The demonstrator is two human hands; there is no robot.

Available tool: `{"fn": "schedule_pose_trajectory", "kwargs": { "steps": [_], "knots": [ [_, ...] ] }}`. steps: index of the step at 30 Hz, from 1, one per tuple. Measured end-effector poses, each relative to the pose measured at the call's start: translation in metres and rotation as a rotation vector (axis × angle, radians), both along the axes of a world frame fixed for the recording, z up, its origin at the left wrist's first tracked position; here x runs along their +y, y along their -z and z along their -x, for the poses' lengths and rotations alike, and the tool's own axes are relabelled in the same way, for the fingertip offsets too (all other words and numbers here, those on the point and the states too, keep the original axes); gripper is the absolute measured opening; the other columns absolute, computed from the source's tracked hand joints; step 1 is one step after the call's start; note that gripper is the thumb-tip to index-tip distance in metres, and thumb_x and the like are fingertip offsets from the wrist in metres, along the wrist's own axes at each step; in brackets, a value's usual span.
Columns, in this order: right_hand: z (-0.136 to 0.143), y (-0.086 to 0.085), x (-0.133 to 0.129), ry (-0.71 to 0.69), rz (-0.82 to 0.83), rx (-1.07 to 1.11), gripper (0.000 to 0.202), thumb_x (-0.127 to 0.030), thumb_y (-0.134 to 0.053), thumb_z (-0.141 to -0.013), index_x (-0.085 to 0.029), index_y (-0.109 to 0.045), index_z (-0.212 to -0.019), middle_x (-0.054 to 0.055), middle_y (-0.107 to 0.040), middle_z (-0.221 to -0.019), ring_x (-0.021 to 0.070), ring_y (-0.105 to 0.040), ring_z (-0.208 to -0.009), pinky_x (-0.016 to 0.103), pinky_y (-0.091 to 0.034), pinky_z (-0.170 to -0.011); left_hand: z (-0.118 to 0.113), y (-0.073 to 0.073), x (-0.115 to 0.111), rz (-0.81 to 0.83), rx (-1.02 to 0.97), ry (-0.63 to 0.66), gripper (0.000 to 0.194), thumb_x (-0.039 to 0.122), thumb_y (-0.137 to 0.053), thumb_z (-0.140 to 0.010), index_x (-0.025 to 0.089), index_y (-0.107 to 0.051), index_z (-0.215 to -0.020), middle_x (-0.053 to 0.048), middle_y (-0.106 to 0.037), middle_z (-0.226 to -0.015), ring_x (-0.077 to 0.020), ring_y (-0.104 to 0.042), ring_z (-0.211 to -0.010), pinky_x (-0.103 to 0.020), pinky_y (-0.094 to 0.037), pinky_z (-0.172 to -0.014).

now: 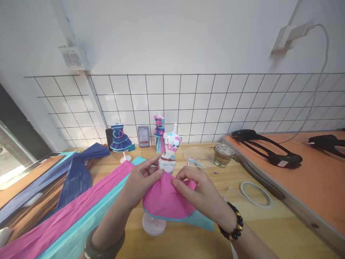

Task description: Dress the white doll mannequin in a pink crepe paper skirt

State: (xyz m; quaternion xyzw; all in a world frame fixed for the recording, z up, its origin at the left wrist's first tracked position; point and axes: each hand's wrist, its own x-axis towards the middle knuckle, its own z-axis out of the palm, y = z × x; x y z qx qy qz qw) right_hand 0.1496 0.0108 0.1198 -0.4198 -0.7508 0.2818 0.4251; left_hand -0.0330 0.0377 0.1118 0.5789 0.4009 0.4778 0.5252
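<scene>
Pink paper skirt [165, 198] with a turquoise hem wraps the waist of a small mannequin [169, 151] standing on a round white base [153, 225] at the near middle of the wooden counter [269, 223]. Both hands meet at the waistline: the left hand [140, 183] pinches the paper's upper edge with its fingers [154, 173], and the right hand [201, 190] presses the opposite flap inward with fingers [179, 182] closed on the paper, seemingly to keep the cone snug around the torso. Long strips of pink and turquoise crepe paper [72, 219] trail off to the left under the left forearm, with navy paper [75, 172] beyond. Two dressed mannequins [120, 138] [159, 133] stand by the tiled wall, out of the way. A glass jar [223, 154], a clear disc [198, 155] and a tape ring [255, 194] lie to the right, near the wrist but apart from it. An orange board [318, 180] carries black straps.
</scene>
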Motion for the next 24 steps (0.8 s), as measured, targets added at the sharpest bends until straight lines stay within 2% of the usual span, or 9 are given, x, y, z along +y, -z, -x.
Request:
{"fn": "schedule_pose_trajectory", "kwargs": {
  "steps": [2, 5, 9, 13, 17, 24],
  "knots": [
    [0.001, -0.001, -0.001, -0.012, 0.045, 0.025, 0.015, -0.026, -0.053, -0.083, -0.018, -0.06, -0.072, 0.0, -0.062, -0.071, 0.012, -0.055, -0.068, 0.022, -0.04, -0.062, -0.003, 0.0, -0.002, -0.028, -0.001, -0.025, 0.057, 0.03, -0.065, -0.073, 0.023, -0.05, -0.127, 0.0, -0.063, -0.072, -0.0164, -0.058, -0.076, -0.026, -0.046, -0.068],
    [0.003, -0.001, -0.001, -0.006, 0.093, 0.044, 0.014, -0.028, -0.054, -0.083, -0.018, -0.062, -0.078, 0.001, -0.065, -0.076, 0.0126, -0.057, -0.071, 0.022, -0.043, -0.066, -0.009, -0.002, -0.005, -0.026, -0.045, 0.006, 0.055, 0.029, -0.065, -0.074, 0.023, -0.05, -0.127, -0.003, -0.068, -0.085, -0.019, -0.059, -0.088, -0.027, -0.047, -0.075],
    [0.002, 0.001, 0.001, 0.058, 0.037, 0.021, 0.015, -0.025, -0.054, -0.082, -0.017, -0.06, -0.07, 0.0, -0.064, -0.072, 0.0127, -0.057, -0.07, 0.023, -0.043, -0.067, -0.014, -0.003, -0.007, -0.019, -0.087, 0.042, 0.055, 0.027, -0.065, -0.074, 0.022, -0.05, -0.127, -0.005, -0.069, -0.099, -0.0228, -0.058, -0.101, -0.031, -0.047, -0.083],
    [0.0, 0.001, 0.002, 0.054, 0.029, -0.005, 0.016, -0.021, -0.051, -0.082, -0.018, -0.056, -0.067, 0.0, -0.061, -0.068, 0.0126, -0.055, -0.067, 0.023, -0.043, -0.065, -0.014, -0.001, -0.007, -0.021, -0.113, 0.116, 0.053, 0.026, -0.064, -0.076, 0.021, -0.05, -0.127, -0.007, -0.064, -0.115, -0.0254, -0.054, -0.111, -0.035, -0.044, -0.092],
    [-0.001, 0.001, 0.002, 0.031, 0.036, -0.011, 0.016, -0.02, -0.05, -0.082, -0.018, -0.054, -0.066, 0.0, -0.06, -0.068, 0.0129, -0.054, -0.067, 0.023, -0.043, -0.064, -0.013, 0.0, -0.007, -0.018, -0.116, 0.175, 0.055, 0.024, -0.064, -0.076, 0.022, -0.048, -0.129, -0.008, -0.06, -0.121, -0.0263, -0.052, -0.114, -0.037, -0.043, -0.096],
    [0.0, 0.002, 0.005, -0.023, 0.107, 0.07, 0.019, -0.027, -0.052, -0.084, -0.018, -0.056, -0.068, -0.001, -0.058, -0.067, 0.0122, -0.054, -0.066, 0.023, -0.043, -0.064, -0.009, 0.002, -0.002, -0.023, -0.138, 0.155, 0.051, 0.02, -0.065, -0.075, 0.02, -0.052, -0.124, -0.009, -0.058, -0.124, -0.0272, -0.049, -0.118, -0.037, -0.042, -0.097]
  ]
}}
